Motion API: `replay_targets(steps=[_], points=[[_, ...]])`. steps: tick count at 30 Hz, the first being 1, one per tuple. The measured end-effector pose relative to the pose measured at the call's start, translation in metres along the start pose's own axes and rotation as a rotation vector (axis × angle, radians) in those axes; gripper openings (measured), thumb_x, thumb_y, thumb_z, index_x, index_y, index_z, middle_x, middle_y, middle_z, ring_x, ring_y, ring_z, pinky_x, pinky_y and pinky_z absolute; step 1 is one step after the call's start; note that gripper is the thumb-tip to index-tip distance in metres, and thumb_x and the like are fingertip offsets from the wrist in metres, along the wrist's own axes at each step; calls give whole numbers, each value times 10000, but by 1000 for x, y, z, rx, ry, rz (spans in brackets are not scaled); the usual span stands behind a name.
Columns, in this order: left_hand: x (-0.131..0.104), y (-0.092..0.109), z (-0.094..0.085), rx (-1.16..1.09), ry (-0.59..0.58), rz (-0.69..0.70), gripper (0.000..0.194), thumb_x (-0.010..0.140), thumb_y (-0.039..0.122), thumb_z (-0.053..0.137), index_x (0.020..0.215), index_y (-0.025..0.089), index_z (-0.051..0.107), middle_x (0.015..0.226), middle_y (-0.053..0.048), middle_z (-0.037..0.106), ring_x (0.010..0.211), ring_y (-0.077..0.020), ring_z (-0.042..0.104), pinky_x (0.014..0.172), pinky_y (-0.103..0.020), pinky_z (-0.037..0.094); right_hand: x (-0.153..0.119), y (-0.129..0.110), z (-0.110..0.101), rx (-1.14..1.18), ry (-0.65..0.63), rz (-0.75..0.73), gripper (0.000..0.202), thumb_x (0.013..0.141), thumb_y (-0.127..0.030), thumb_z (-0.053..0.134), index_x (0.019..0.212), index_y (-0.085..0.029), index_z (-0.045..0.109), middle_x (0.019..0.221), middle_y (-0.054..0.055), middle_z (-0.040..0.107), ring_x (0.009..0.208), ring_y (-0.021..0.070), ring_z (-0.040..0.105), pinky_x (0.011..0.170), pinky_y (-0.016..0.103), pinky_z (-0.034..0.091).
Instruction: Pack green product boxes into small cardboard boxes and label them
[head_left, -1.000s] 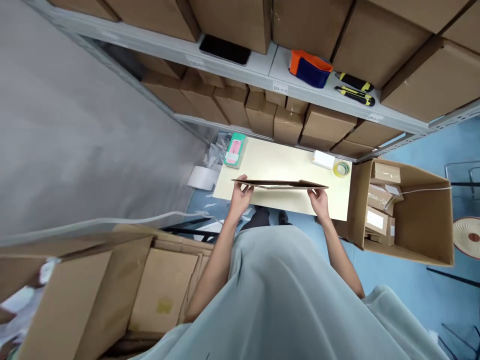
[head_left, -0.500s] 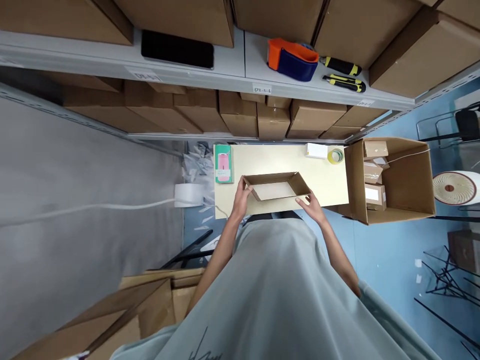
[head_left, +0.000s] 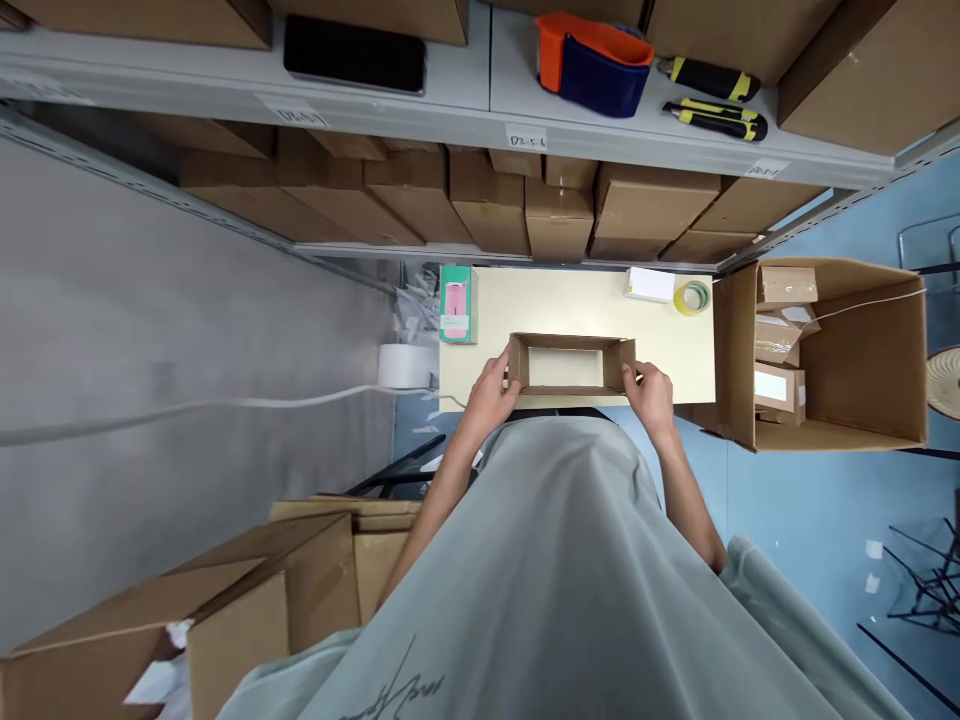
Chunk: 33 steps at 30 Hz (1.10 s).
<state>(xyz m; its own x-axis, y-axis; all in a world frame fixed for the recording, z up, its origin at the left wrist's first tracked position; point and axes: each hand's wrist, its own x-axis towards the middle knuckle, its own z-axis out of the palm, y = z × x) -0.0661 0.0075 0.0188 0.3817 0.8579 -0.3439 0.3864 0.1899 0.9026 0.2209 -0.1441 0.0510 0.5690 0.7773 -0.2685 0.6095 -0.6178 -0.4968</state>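
Observation:
A small cardboard box [head_left: 570, 391], unfolded into a rectangular frame, is held over the cream table [head_left: 555, 300] near its front edge. The pale tabletop shows through its middle. My left hand [head_left: 491, 392] grips its left end, fingers at the outer wall. Around the right end closes my right hand [head_left: 649, 396], thumb against the wall. Beyond my left hand lies a green package with a pink item on it [head_left: 456, 308]. At the back right are a white box [head_left: 649, 284] and a roll of tape [head_left: 691, 297].
A large open carton [head_left: 870, 360] holding several small boxes stands right of the table. The shelf [head_left: 450, 110] above carries a phone [head_left: 355, 54], a tape dispenser [head_left: 596, 65] and cutters [head_left: 712, 95]. Another open carton [head_left: 315, 580] sits at lower left.
The box has gone from a slanted shape to a squared rectangle. My right hand has moved from its front right corner to grip the right end. The view has shifted too.

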Motion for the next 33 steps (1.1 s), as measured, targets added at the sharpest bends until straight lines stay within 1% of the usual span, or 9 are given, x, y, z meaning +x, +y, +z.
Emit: replay_targets(steps=[3, 8, 13, 15, 19, 23, 26, 29, 33], points=[[-4, 5, 16, 62, 39, 42, 684, 800, 160, 779, 1473, 286, 778, 1064, -73, 667, 951, -287, 669, 1081, -408, 562, 8, 7, 3, 0, 35, -33, 435, 1124, -493, 505, 917, -220, 773, 885, 116, 726, 739, 262, 650, 768, 380, 479], [-9, 7, 34, 134, 103, 130, 670, 879, 235, 767, 1546, 285, 717, 1131, -83, 654, 922, -258, 674, 1038, -376, 595, 14, 14, 5, 98, 42, -119, 472, 1117, -529, 551, 1334, -186, 793, 1124, 140, 767, 769, 251, 706, 871, 420, 562], [-17, 10, 34, 224, -6, 205, 614, 973, 349, 750, 1582, 298, 685, 1288, -92, 664, 950, -218, 736, 1001, -339, 638, 7, 19, 3, 160, -38, -149, 508, 1091, -580, 626, 1414, -216, 773, 1226, 139, 742, 752, 231, 715, 885, 440, 613], [-20, 11, 35, 266, -60, 245, 583, 1008, 411, 742, 1580, 313, 692, 1404, -109, 662, 1110, -253, 760, 1068, -359, 633, 6, 24, 3, 183, -76, -169, 522, 1083, -601, 642, 1433, -234, 769, 1271, 140, 733, 798, 238, 732, 895, 443, 636], [-25, 11, 40, 444, -171, 288, 618, 995, 599, 777, 1530, 292, 725, 1715, -132, 523, 1558, -371, 577, 1287, -466, 527, 5, 38, -2, 213, -191, -273, 630, 1009, -665, 755, 1490, -258, 746, 1459, 148, 705, 1168, 320, 763, 1089, 497, 642], [-22, 6, 44, 543, -178, 269, 583, 1013, 604, 751, 1495, 278, 721, 1720, -113, 520, 1485, -341, 647, 1263, -457, 559, 6, 53, -6, 209, -280, -420, 562, 1008, -601, 791, 1463, -273, 756, 1526, 136, 716, 1449, 362, 650, 1267, 571, 545], [-13, 2, 46, 547, -104, 271, 378, 1067, 524, 690, 1331, 271, 781, 1508, -105, 656, 1323, -307, 738, 1187, -437, 607, 10, 61, -4, 221, -221, -409, 414, 1086, -477, 684, 1436, -268, 753, 1379, 136, 783, 1323, 346, 712, 1177, 565, 605], [-2, -3, 51, 548, -32, 264, 304, 1062, 416, 704, 1315, 255, 757, 1367, -108, 691, 1213, -299, 768, 1109, -448, 638, 18, 64, -1, 222, -116, -306, 466, 1092, -424, 623, 1520, -252, 688, 1267, 133, 778, 1049, 304, 758, 1001, 525, 674], [8, -6, 60, 514, 106, 226, 742, 1003, 313, 776, 1681, 270, 478, 1487, -151, 610, 1182, -295, 768, 981, -449, 674, 29, 62, -1, 219, 5, -210, 672, 1059, -434, 639, 1703, -296, 503, 1352, 128, 689, 942, 259, 737, 863, 478, 694]])
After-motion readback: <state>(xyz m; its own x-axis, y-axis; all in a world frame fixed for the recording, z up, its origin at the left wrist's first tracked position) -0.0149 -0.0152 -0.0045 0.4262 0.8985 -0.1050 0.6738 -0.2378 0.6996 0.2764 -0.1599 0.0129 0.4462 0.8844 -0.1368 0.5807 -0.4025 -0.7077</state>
